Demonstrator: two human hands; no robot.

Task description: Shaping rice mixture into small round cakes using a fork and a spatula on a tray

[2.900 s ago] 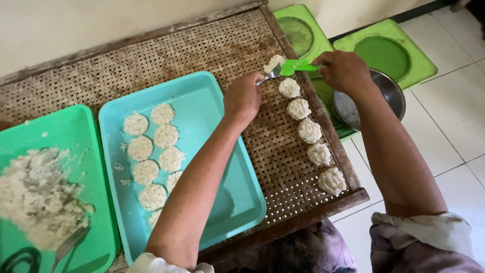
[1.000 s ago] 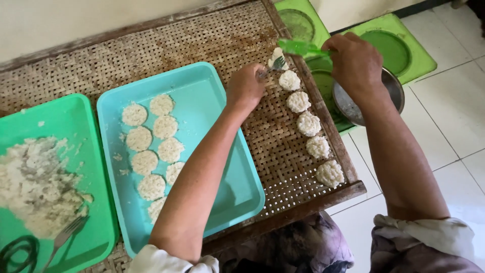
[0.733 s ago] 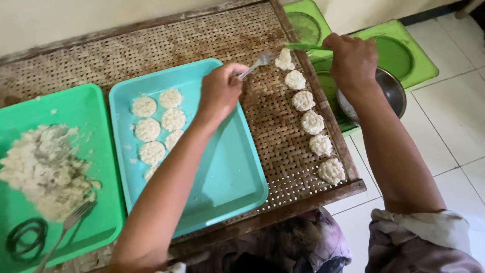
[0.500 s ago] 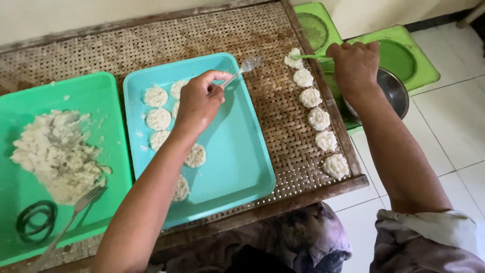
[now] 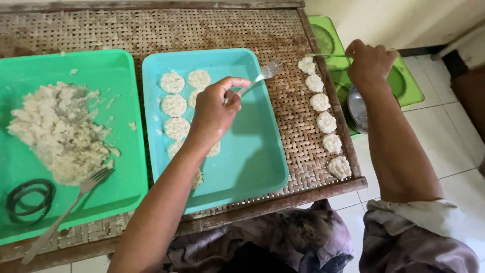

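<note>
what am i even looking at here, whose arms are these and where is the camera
The camera sits on a person's head and looks down, so both bare arms belong to that person. There is no machine. Below them is a woven rattan tabletop. On it stand a green tray with a heap of pale crumbly mash, a fork and a dark ring, and a turquoise tray with flat round patties. More patties lie in a row straight on the weave. The left hand holds a metal fork over the turquoise tray. The right hand grips a thin green tool by the top of that row.
</note>
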